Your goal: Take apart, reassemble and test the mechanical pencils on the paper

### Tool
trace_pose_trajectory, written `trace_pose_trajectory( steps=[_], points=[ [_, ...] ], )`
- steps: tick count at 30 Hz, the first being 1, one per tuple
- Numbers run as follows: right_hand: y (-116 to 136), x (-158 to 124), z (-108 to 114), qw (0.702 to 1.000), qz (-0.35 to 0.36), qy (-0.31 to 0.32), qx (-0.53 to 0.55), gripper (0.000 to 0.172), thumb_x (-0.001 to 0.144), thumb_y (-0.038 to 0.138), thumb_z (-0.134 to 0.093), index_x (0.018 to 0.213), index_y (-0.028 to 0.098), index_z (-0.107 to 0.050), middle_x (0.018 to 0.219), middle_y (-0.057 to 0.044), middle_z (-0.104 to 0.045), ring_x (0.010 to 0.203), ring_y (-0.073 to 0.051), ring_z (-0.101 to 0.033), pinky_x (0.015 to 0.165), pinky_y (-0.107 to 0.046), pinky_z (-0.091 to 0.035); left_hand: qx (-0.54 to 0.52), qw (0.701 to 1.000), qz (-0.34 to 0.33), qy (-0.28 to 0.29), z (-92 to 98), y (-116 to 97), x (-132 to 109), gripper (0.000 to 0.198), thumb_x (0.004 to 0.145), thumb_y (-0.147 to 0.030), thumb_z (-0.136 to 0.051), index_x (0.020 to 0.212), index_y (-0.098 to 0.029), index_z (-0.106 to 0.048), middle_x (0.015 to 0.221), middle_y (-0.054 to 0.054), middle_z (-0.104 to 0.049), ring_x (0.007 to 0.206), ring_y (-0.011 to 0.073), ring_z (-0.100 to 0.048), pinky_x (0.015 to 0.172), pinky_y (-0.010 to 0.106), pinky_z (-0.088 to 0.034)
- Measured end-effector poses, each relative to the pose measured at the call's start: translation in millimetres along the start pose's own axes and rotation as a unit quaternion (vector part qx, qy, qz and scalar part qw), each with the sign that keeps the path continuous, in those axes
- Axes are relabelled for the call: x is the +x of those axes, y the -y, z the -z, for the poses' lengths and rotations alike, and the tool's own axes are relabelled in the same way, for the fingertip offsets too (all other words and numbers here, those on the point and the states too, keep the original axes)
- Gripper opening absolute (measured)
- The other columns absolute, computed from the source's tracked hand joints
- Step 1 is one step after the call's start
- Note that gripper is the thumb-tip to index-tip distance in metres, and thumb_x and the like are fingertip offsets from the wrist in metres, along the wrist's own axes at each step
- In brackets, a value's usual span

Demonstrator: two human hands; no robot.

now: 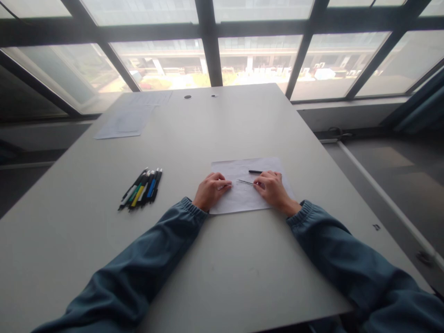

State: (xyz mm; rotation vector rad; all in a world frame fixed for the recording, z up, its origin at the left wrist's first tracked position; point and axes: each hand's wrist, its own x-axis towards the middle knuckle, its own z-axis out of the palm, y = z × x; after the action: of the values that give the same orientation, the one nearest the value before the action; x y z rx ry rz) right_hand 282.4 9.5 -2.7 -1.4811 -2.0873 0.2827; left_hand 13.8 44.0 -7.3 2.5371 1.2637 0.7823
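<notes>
Thin dark rod (245, 181) over a white paper sheet (239, 203), R end pinched in my R grip (273, 188), tip pointing L. My L grip (210, 190) is narrow, near that tip; can't tell if it holds a small pc. Black tube (255, 171) lies just beyond, partly hidden by R grip. Bunched pens (141, 189) on bench (239, 277), L of sheet; windows (260, 55) at far end.

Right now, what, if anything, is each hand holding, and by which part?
The right hand pinches a thin dark rod near its right end. Whether the left hand holds anything can't be told.
</notes>
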Motion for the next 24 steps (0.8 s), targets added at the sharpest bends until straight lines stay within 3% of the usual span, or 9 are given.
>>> trace_pose_trajectory(
  steps=[4, 7, 13, 16, 20, 24],
  points=[
    [1.4, 0.0, 1.5, 1.000, -0.002, 0.006, -0.003, 0.011, 0.092, 0.023, -0.065, 0.084, 0.021, -0.072, 0.091, -0.005, -0.071, 0.094, -0.023, -0.059, 0.095, -0.043, -0.028, -0.003, 1.000, 0.009, 0.000, -1.1, 2.3, 0.5, 0.026, 0.094, -0.044, -0.064, 0.111, -0.028, -0.076, 0.094, 0.004, -0.070, 0.089, 0.0196, -0.062, 0.079, 0.032, -0.051],
    [1.6, -0.8, 1.4, 1.000, 0.002, 0.001, -0.008, 0.012, 0.093, 0.027, -0.065, 0.085, 0.021, -0.072, 0.091, -0.005, -0.071, 0.094, -0.023, -0.059, 0.096, -0.043, -0.027, -0.022, 0.999, 0.008, -0.041, 0.1, 2.7, 2.2, 0.033, 0.092, -0.047, -0.066, 0.114, -0.023, -0.073, 0.089, 0.004, -0.072, 0.083, 0.0195, -0.062, 0.080, 0.034, -0.052],
    [1.6, -1.7, 0.9, 0.999, 0.006, -0.033, -0.014, 0.022, 0.098, 0.032, -0.057, 0.085, 0.021, -0.070, 0.092, -0.005, -0.071, 0.093, -0.023, -0.057, 0.098, -0.045, -0.027, -0.029, 0.994, 0.014, -0.105, 9.1, 0.8, 4.8, 0.038, 0.097, -0.048, -0.058, 0.075, -0.020, -0.069, 0.069, 0.004, -0.065, 0.067, 0.0175, -0.058, 0.070, 0.032, -0.048],
    [1.2, -1.4, 0.9, 0.999, 0.006, -0.040, -0.005, 0.024, 0.100, 0.032, -0.054, 0.085, 0.021, -0.070, 0.093, -0.005, -0.072, 0.093, -0.022, -0.057, 0.098, -0.044, -0.027, -0.023, 0.995, 0.004, -0.095, 10.6, 1.2, 5.0, 0.037, 0.098, -0.045, -0.055, 0.074, -0.020, -0.068, 0.070, 0.004, -0.063, 0.071, 0.0185, -0.058, 0.072, 0.032, -0.048],
    [0.4, -1.2, 0.7, 0.999, 0.005, -0.043, 0.000, 0.026, 0.101, 0.033, -0.052, 0.086, 0.021, -0.070, 0.093, -0.006, -0.072, 0.094, -0.022, -0.058, 0.097, -0.044, -0.028, -0.018, 0.998, -0.016, -0.053, 7.0, 3.2, 4.6, 0.025, 0.100, -0.035, -0.053, 0.088, -0.020, -0.069, 0.086, 0.006, -0.065, 0.086, 0.0204, -0.060, 0.083, 0.035, -0.050],
    [-0.2, -1.5, 0.3, 0.999, 0.004, -0.049, 0.005, 0.027, 0.101, 0.034, -0.052, 0.085, 0.020, -0.070, 0.093, -0.005, -0.072, 0.094, -0.022, -0.058, 0.096, -0.042, -0.028, -0.036, 0.999, -0.010, -0.038, 3.7, 5.7, 3.9, 0.009, 0.094, -0.027, -0.064, 0.095, -0.019, -0.068, 0.091, 0.005, -0.066, 0.090, 0.0212, -0.060, 0.085, 0.036, -0.051]
  ],
)
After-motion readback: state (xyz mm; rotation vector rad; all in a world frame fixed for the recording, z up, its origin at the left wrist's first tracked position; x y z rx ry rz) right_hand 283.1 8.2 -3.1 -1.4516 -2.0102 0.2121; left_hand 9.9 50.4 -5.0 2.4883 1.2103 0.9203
